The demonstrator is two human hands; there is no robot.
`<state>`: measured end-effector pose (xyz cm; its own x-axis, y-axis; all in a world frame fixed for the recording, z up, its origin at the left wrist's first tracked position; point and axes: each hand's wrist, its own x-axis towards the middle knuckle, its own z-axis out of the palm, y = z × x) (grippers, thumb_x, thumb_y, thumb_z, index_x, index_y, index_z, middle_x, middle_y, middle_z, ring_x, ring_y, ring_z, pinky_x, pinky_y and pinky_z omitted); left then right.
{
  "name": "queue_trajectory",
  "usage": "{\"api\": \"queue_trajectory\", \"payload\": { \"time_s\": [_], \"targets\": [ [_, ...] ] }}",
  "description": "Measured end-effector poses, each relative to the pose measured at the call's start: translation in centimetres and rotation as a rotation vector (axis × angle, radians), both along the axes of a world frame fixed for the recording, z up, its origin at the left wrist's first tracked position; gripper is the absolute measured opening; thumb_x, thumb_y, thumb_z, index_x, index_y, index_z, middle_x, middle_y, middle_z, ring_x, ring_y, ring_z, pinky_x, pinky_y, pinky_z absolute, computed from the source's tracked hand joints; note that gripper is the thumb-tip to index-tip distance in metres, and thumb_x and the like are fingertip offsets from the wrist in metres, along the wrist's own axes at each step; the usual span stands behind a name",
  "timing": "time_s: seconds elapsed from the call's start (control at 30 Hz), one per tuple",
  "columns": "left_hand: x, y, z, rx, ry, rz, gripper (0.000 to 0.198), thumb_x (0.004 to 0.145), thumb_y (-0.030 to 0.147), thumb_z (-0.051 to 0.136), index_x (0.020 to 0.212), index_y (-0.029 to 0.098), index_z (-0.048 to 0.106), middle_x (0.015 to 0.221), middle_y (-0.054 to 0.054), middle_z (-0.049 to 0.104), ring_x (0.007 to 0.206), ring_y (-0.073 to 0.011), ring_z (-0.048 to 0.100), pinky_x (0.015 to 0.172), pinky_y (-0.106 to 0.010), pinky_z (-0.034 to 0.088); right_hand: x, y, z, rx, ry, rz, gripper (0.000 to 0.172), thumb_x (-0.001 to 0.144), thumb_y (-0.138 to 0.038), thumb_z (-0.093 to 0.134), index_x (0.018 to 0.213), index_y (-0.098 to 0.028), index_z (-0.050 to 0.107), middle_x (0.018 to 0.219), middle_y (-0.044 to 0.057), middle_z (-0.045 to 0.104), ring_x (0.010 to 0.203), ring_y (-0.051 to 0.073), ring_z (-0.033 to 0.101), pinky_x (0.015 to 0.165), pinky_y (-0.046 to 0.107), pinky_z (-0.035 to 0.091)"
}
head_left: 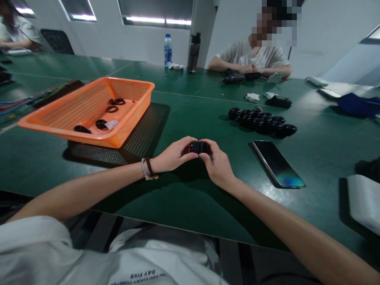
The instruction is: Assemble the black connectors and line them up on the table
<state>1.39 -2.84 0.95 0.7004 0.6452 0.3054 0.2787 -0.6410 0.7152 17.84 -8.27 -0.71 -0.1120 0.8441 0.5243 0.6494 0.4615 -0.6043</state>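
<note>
Between my two hands is a small glossy black cylindrical part (195, 147) with a ring-like section at its right end; its exact kind does not show. My left hand (175, 153) is closed on the left end, thumb below and fingers behind. From the other side, my right hand (217, 161) pinches the ringed end. Both are held just above the green table (184, 198). To the left stands an orange perforated basket (130, 130) with several black rings and caps inside. A cluster of similar black round parts (261, 120) lies at the right.
A smartphone (279, 164) lies right of my right hand, and a white box-shaped object (365, 202) sits at the right edge. Across the table are a person (252, 55), a power drill (233, 79), a water bottle (168, 51) and a dark flask (194, 53).
</note>
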Motion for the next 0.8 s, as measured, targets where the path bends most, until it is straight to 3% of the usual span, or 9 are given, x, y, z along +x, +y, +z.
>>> {"api": "queue_trajectory", "payload": {
  "time_s": [0.2, 0.37, 0.47, 0.63, 0.8],
  "targets": [
    [0.0, 0.2, -0.2, 0.077, 0.034, 0.046, 0.028, 0.081, 0.031, 0.056, 0.102, 0.014, 0.051, 0.092, -0.004, 0.056, 0.076, -0.0146, 0.051, 0.069, -0.026, 0.043, -0.6, -0.2, 0.3, -0.157, 0.117, -0.01, 0.033, 0.088, -0.046, 0.038, 0.105, -0.019, 0.049, 0.089, 0.008, 0.064, 0.074, 0.021, 0.061, 0.065, 0.033, 0.049],
    [0.0, 0.4, -0.2, 0.057, 0.007, 0.035, 0.026, 0.08, 0.03, 0.056, 0.1, 0.014, 0.05, 0.09, -0.004, 0.054, 0.075, -0.0139, 0.05, 0.069, -0.026, 0.041, -0.5, -0.1, 0.4, -0.187, 0.123, 0.004, 0.033, 0.089, -0.045, 0.038, 0.105, -0.018, 0.049, 0.086, 0.008, 0.065, 0.072, 0.019, 0.062, 0.063, 0.032, 0.049],
    [-0.1, 0.5, -0.2, -0.069, -0.039, -0.03, 0.03, 0.082, 0.038, 0.051, 0.099, 0.014, 0.048, 0.081, -0.001, 0.052, 0.069, -0.0125, 0.047, 0.064, -0.024, 0.039, -0.1, 0.3, 0.3, -0.092, 0.063, 0.01, 0.037, 0.088, -0.05, 0.036, 0.105, -0.019, 0.049, 0.086, 0.007, 0.064, 0.071, 0.019, 0.061, 0.062, 0.031, 0.049],
    [0.0, 0.8, -0.4, -0.287, -0.087, -0.173, 0.048, 0.084, 0.06, 0.031, 0.077, 0.014, 0.044, 0.066, 0.002, 0.045, 0.061, -0.0106, 0.042, 0.062, -0.025, 0.036, 0.7, 1.0, -0.1, 0.125, -0.079, 0.051, 0.042, 0.087, -0.055, 0.033, 0.106, -0.02, 0.05, 0.094, 0.009, 0.063, 0.081, 0.021, 0.061, 0.07, 0.034, 0.05],
    [0.2, 0.7, -0.5, -0.447, -0.127, -0.235, 0.052, 0.078, 0.066, 0.038, 0.079, 0.015, 0.043, 0.066, 0.002, 0.045, 0.058, -0.0092, 0.04, 0.059, -0.024, 0.034, 1.0, 1.1, -0.3, 0.174, -0.12, 0.068, 0.039, 0.089, -0.051, 0.032, 0.108, -0.021, 0.048, 0.095, 0.01, 0.063, 0.082, 0.021, 0.06, 0.071, 0.036, 0.05]
  ]
}}
